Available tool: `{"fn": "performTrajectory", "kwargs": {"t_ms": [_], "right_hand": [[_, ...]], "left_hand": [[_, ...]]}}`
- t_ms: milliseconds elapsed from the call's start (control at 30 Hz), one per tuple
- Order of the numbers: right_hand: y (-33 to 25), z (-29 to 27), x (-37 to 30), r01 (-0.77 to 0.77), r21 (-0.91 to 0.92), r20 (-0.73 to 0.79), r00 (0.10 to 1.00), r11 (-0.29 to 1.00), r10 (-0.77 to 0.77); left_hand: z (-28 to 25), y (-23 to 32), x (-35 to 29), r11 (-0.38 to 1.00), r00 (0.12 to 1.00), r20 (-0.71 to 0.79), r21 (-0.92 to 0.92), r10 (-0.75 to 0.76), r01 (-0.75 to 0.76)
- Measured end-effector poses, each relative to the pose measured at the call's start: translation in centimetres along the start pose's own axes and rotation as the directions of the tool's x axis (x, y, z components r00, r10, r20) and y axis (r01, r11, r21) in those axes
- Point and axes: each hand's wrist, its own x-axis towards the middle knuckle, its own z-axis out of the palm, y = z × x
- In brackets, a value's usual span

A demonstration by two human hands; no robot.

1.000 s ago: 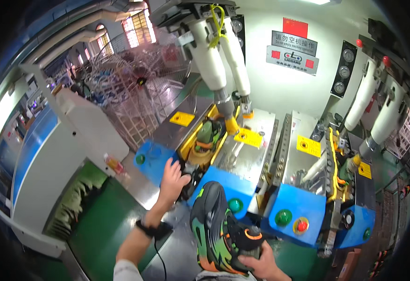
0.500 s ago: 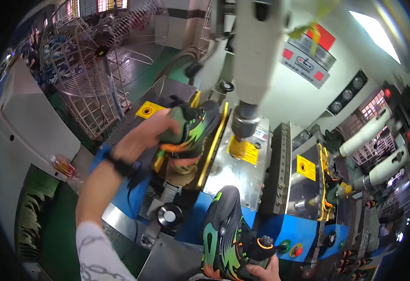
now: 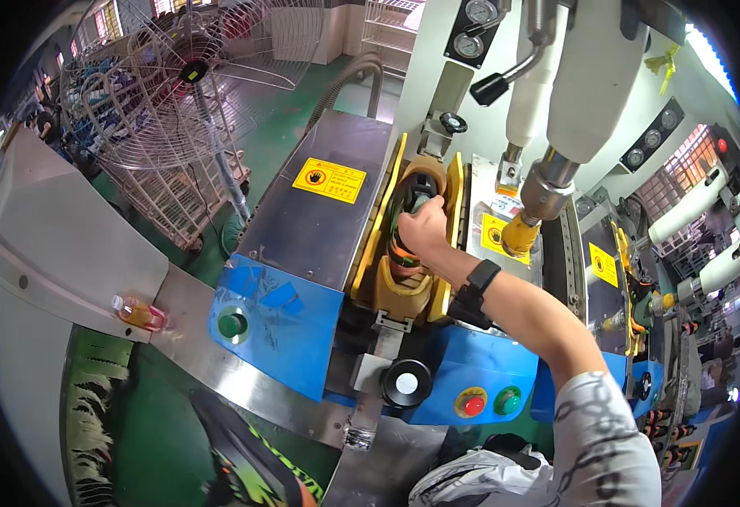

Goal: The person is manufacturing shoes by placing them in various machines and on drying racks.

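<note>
My left hand (image 3: pixel 423 226), with a black watch on its wrist, reaches into the yellow mould (image 3: pixel 404 296) of the press machine. Its fingers are closed on the dark, orange-striped shoe (image 3: pixel 401 253) seated in the mould. A second shoe (image 3: pixel 247 469), black with green markings, shows at the bottom edge over the green belt; I cannot tell whether anything holds it. My right hand is out of the picture.
The blue front panel (image 3: pixel 277 317) carries a green button (image 3: pixel 233 324); a black knob (image 3: pixel 406 383) and red and green buttons (image 3: pixel 488 401) sit further right. A white press cylinder (image 3: pixel 585 93) hangs above. A wire-caged fan (image 3: pixel 188 72) stands at left. A small orange bottle (image 3: pixel 140 314) lies on the grey ledge.
The view has swung left and closer to the machine. My left hand has stayed on the shoe in the mould. The right hand with its shoe has dropped out of view.
</note>
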Motion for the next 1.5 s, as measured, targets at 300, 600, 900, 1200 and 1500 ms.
{"fn": "performTrajectory", "kwargs": {"t_ms": [300, 600, 900, 1200, 1500], "right_hand": [[-1.8, -3.5, 1.6, -0.298, 0.066, 0.457, 0.858, 0.952, 0.237], [-3.0, -7.1, 0.7, -0.041, 0.016, 0.597, 0.802, 0.999, 0.024], [-6.4, -14.7, -16.7, 0.620, 0.538, 0.505, 0.306, 0.572, -0.807], [-6.9, -11.4, -18.0, 0.681, 0.454, 0.614, 0.228, 0.575, -0.755], [-5.7, -10.9, -18.3, 0.639, 0.439, 0.580, 0.336, 0.632, -0.742]], "left_hand": [[2.0, 12.4, -6.7, 0.271, 0.302, 0.414, -0.132, -0.859, 0.953], [14.8, 13.0, -3.5, 0.787, 0.773, 0.528, -0.281, -0.352, 0.549], [20.3, 12.4, 13.4, 0.960, 0.978, -0.165, -0.224, 0.131, -0.166], [23.3, 12.6, 16.4, 0.929, 0.930, -0.170, -0.129, 0.325, -0.348], [26.4, 13.8, 18.4, 0.908, 0.944, -0.235, -0.295, 0.232, -0.297]]}}
